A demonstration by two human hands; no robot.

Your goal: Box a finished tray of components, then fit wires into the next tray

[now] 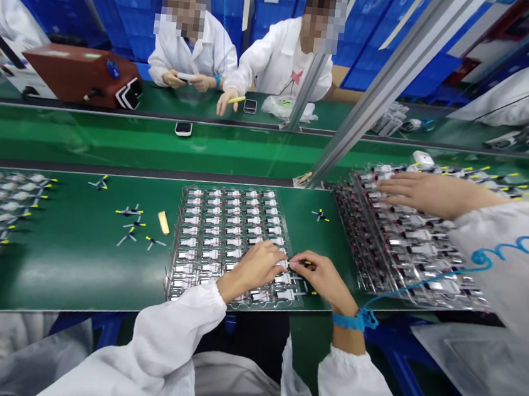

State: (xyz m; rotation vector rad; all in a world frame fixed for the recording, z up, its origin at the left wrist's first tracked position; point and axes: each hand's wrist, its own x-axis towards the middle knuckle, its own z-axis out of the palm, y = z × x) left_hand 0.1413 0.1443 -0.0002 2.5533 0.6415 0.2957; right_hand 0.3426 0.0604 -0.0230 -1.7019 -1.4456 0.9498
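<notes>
A clear plastic tray (199, 251) lies flat on the green bench, filled with rows of small white-and-black parts with thin red wires. My left hand (255, 266) reaches over its right side, fingers closed at a small white part near the edge. Just right of it, my right hand (324, 279) pinches a small dark piece with a yellow tip, partly hidden by the fingers. The two hands' fingertips nearly meet. A blue wrist strap (353, 321) circles my right wrist. Similar yellow-tipped grey pieces (132, 232) lie loose left of the tray.
A co-worker's hand (439, 194) rests on stacked trays (410, 251) at right. More filled trays (3, 208) stand at far left. A yellow strip (163, 222) and another loose piece (322, 215) lie beside the tray. A metal post (364, 101) rises behind; people work across the conveyor (133, 140).
</notes>
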